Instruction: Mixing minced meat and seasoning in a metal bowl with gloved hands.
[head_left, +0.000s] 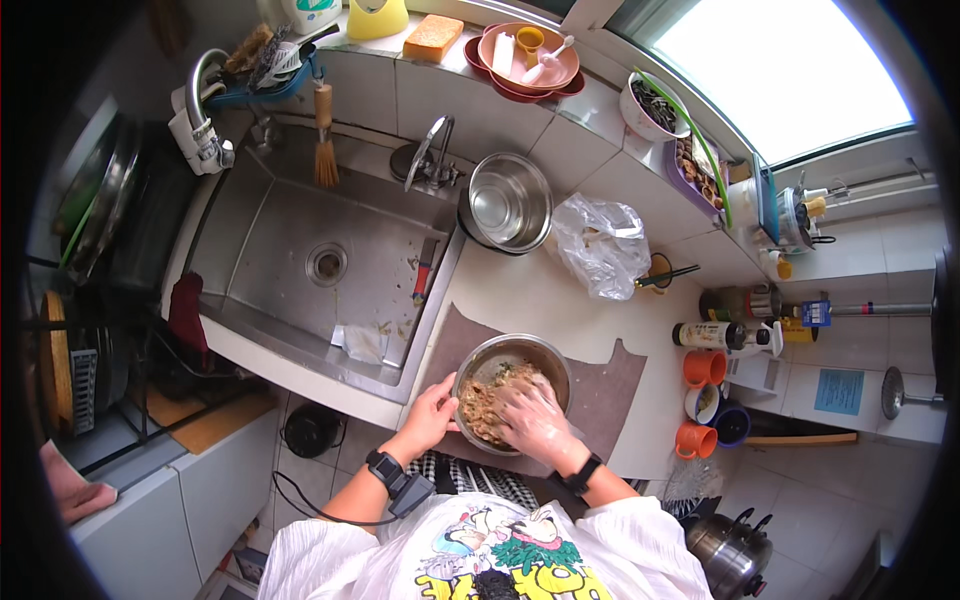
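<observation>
A steel mixing bowl (559, 360) stands on a brown mat (619, 390) in front of me. In it lies a minced mixture (480, 409) with green flecks, probably meat. My left hand (429, 412) holds the bowl's left rim, thumb near the edge. A thin clear plastic glove appears to cover my right hand (536, 420), which is inside the bowl on the mixture. Its fingertips are partly sunk in the mixture, so their grip is hidden.
Left of the bowl is a steel sink (262, 225) with a red-handled knife (424, 271) in it. Behind stand a steel pot (510, 202) and a crumpled plastic bag (604, 244). Orange mugs (696, 439) and a bottle (705, 334) are at right.
</observation>
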